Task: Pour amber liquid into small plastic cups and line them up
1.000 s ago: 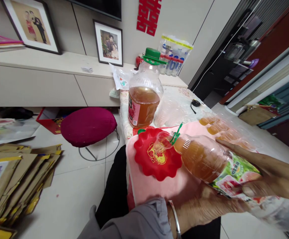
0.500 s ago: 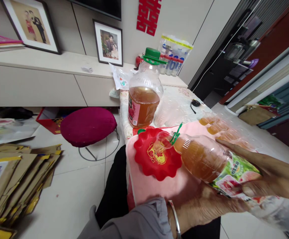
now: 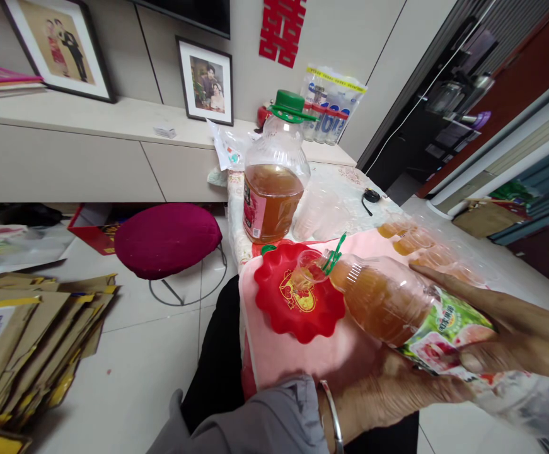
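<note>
I hold a large clear juice bottle tilted almost flat, its open mouth over a small clear cup. The cup stands on a red scalloped tray that lies on a pink cloth. My left hand cradles the bottle from underneath, a metal bangle on the wrist. My right hand wraps over the labelled part from the far side, fingers closed on it. Orange-brown juice fills the bottle's lower half.
A second juice bottle with a green cap stands behind the tray. Several filled cups sit in a row to the right, empty clear cups beside them. A magenta stool and stacked cardboard are on the floor left.
</note>
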`<control>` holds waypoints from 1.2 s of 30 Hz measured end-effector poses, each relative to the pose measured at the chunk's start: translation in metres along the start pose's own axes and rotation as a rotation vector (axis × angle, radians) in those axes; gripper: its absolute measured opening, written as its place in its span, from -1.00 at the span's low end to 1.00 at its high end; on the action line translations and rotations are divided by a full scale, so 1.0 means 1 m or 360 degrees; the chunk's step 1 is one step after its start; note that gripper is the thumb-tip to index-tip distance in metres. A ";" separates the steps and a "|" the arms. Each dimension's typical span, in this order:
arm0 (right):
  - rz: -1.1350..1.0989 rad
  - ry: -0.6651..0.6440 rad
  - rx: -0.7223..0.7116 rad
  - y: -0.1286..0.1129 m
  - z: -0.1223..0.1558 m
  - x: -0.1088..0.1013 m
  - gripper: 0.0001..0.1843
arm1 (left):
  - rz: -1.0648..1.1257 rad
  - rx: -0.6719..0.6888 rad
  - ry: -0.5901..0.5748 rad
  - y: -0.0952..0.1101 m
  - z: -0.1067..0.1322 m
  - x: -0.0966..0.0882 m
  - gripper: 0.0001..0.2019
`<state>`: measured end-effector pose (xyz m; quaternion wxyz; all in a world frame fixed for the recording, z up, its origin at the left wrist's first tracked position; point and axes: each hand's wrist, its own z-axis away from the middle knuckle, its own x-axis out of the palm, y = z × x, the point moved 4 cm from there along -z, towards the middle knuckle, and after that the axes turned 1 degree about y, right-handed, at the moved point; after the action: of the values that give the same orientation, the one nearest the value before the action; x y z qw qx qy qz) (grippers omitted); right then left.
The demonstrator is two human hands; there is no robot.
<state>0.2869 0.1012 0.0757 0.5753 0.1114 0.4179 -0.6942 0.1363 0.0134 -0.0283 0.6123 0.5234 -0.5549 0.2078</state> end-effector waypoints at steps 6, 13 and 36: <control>-0.0044 0.0150 -0.0090 0.003 0.000 0.001 0.37 | 0.0040 0.0011 0.0006 0.000 0.000 0.000 0.20; -0.0091 0.0140 -0.0094 0.002 -0.002 0.001 0.35 | 0.0037 0.0039 -0.0032 0.001 -0.001 -0.002 0.19; -0.0056 0.0198 -0.0110 -0.002 0.002 0.001 0.32 | -0.0017 -0.0129 0.0114 0.008 0.003 0.005 0.29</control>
<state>0.2855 0.0996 0.0772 0.5395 0.1270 0.4785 -0.6810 0.1298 0.0123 -0.0205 0.6536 0.4933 -0.5378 0.2004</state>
